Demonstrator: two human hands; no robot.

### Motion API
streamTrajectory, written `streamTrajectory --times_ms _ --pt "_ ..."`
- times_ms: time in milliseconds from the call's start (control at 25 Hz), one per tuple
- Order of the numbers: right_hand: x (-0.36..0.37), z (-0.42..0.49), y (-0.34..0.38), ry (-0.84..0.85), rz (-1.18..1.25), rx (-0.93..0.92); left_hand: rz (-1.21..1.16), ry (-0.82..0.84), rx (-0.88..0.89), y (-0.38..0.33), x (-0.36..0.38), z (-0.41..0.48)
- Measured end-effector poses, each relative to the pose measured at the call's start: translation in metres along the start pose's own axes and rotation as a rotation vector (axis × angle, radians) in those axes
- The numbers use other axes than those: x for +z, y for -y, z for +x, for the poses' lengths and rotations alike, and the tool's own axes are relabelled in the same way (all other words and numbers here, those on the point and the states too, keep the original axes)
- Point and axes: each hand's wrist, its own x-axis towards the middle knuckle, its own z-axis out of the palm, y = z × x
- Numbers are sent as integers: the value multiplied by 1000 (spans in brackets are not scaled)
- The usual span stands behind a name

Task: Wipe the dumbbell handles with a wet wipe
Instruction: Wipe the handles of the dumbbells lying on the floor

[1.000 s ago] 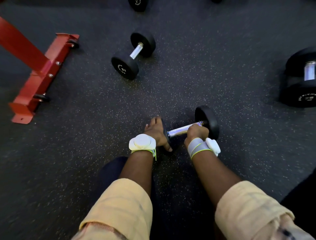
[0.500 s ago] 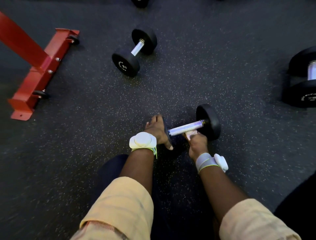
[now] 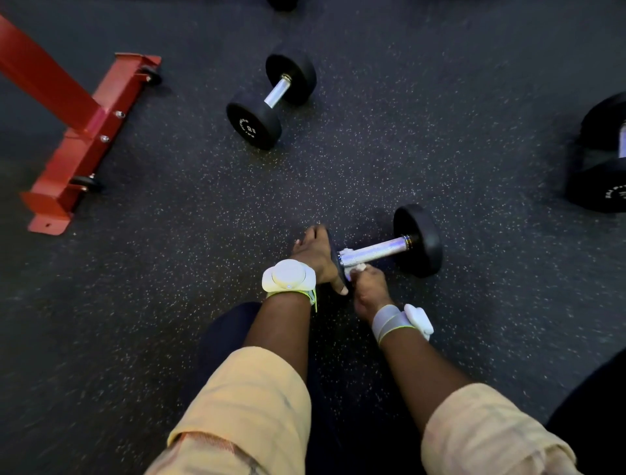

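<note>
A small black dumbbell point(image 3: 418, 239) with a shiny metal handle point(image 3: 376, 250) lies on the dark speckled floor just in front of me. My left hand point(image 3: 316, 257) grips its near weight head, fingers curled over the rim and thumb down the front. My right hand point(image 3: 369, 288) pinches a white wet wipe point(image 3: 354, 268) against the near end of the handle, from below. Most of the wipe is hidden under my fingers. The far end of the handle is bare.
A second black dumbbell point(image 3: 271, 98) lies further back at centre. A larger one point(image 3: 603, 156) sits at the right edge. A red metal frame foot on small wheels point(image 3: 84, 142) stands at the left. Another weight point(image 3: 283, 3) peeks in at the top.
My right hand with the wipe came off the top of the handle and slid along it to the near end, beside my left hand. My left hand stayed put.
</note>
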Motion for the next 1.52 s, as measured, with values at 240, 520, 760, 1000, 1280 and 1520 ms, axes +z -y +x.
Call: streamTrajectory --times_ms 240,520,760,1000,1280,1520 --pt "-15 -10 -2 89 -90 -23 -7 -34 31 0 1 -3" --pt "-19 -16 -1 -14 -172 -41 -5 -13 5 0 1 -1" --pt "1 -34 29 -236 -809 -500 4 -38 17 -2 1 -4" --pt "-20 -38 36 129 -1401 -634 7 2 2 0 0 -1" --pt "-17 -28 38 241 -1478 -647 34 5 -3 -1 0 3" --pt "-17 -16 43 286 -1630 -650 63 8 1 -2 -3 4"
